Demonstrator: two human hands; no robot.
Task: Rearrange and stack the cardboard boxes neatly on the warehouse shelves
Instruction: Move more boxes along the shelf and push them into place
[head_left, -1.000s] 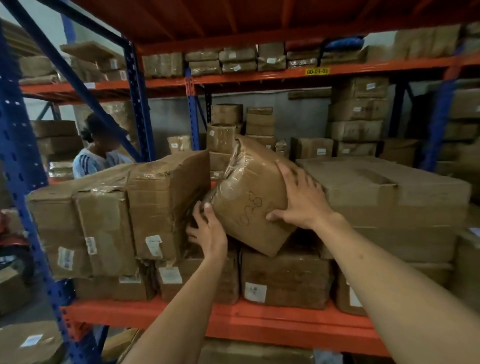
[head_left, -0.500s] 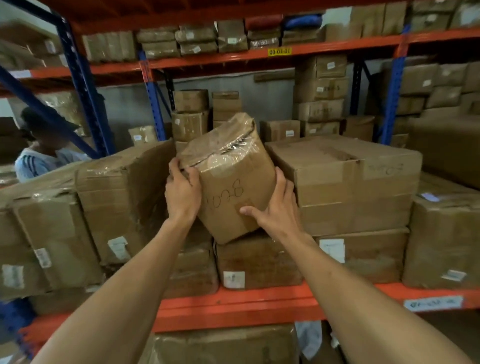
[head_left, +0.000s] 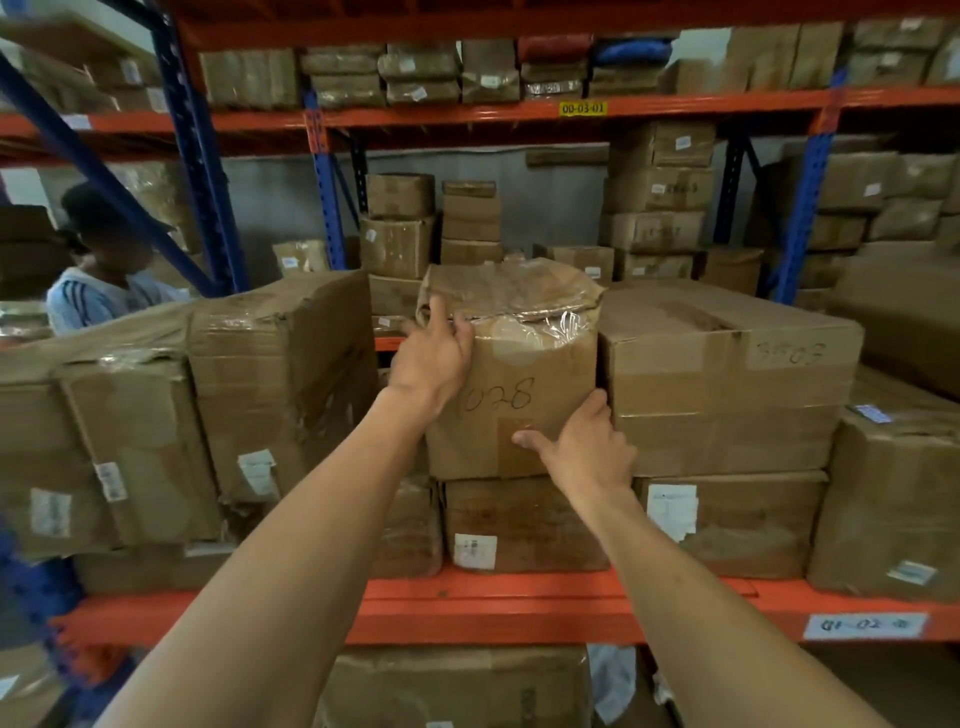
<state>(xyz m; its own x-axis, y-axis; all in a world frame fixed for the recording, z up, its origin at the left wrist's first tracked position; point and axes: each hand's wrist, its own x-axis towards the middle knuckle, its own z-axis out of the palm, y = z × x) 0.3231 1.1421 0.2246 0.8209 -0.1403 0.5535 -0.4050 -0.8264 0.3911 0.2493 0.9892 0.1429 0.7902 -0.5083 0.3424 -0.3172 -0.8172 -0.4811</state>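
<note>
A crumpled, taped cardboard box marked 028 (head_left: 519, 374) stands upright on a lower box (head_left: 524, 525) on the orange shelf (head_left: 519, 603). My left hand (head_left: 434, 358) grips its upper left corner. My right hand (head_left: 582, 447) holds its lower right edge, fingers wedged against the large box (head_left: 727, 379) on the right. A dented big box (head_left: 285, 384) stands to the left, with a narrow gap between it and the marked box.
More boxes fill the shelf at the left (head_left: 119, 452) and far right (head_left: 893, 499). Blue uprights (head_left: 192, 156) frame the bay. A person in a striped shirt (head_left: 104, 291) stands behind the rack on the left. Stacked boxes (head_left: 660, 202) line the back aisle.
The marked box has gone from tilted to upright and now rests square on the lower box. My left hand moved up to its top corner; my right hand slid down to its lower right.
</note>
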